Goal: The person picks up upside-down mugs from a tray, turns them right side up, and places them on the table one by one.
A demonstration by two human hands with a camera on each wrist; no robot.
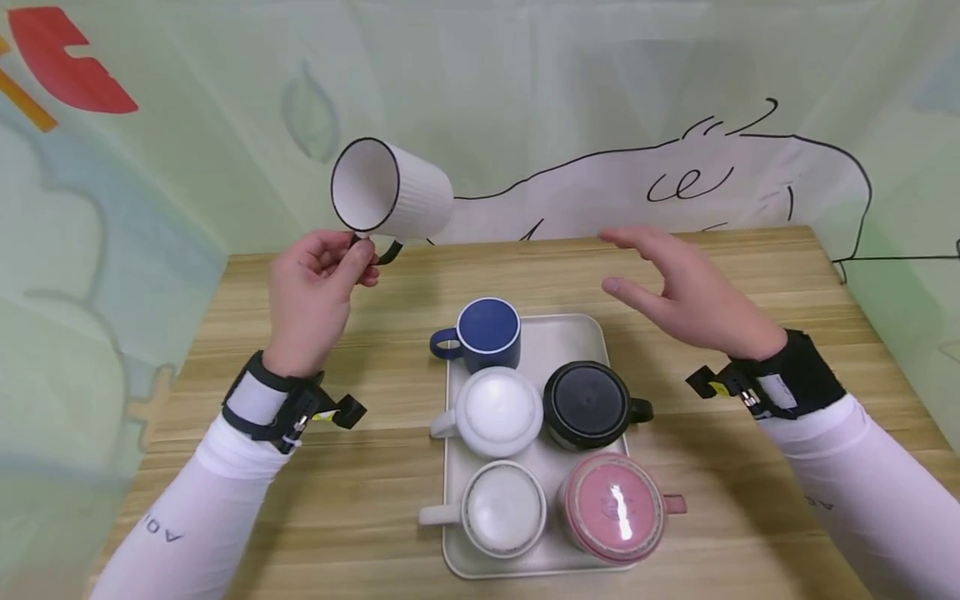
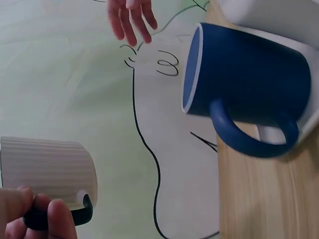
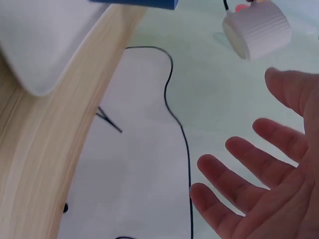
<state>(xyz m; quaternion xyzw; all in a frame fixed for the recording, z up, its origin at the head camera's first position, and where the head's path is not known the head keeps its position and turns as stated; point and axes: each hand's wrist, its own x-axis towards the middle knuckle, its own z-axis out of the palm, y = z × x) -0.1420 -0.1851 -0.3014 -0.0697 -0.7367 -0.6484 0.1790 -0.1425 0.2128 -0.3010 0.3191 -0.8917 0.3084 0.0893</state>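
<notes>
My left hand [image 1: 318, 287] pinches the black handle of a white ribbed mug [image 1: 390, 190] and holds it in the air, tipped on its side with the mouth toward me. The same mug [image 2: 47, 169] shows in the left wrist view, and the mug [image 3: 256, 30] is small and far off in the right wrist view. My right hand [image 1: 675, 287] hovers open above the table, fingers spread, holding nothing. Below sits a pale tray [image 1: 577, 333] with a blue mug [image 1: 487, 333] upright at its far left.
Also on the tray stand a white mug [image 1: 497, 412], a black mug [image 1: 588, 406], another white mug [image 1: 504, 508] and a pink mug [image 1: 615, 508], all upside down. The wooden table [image 1: 787, 283] ends at a fabric backdrop [image 1: 525, 108].
</notes>
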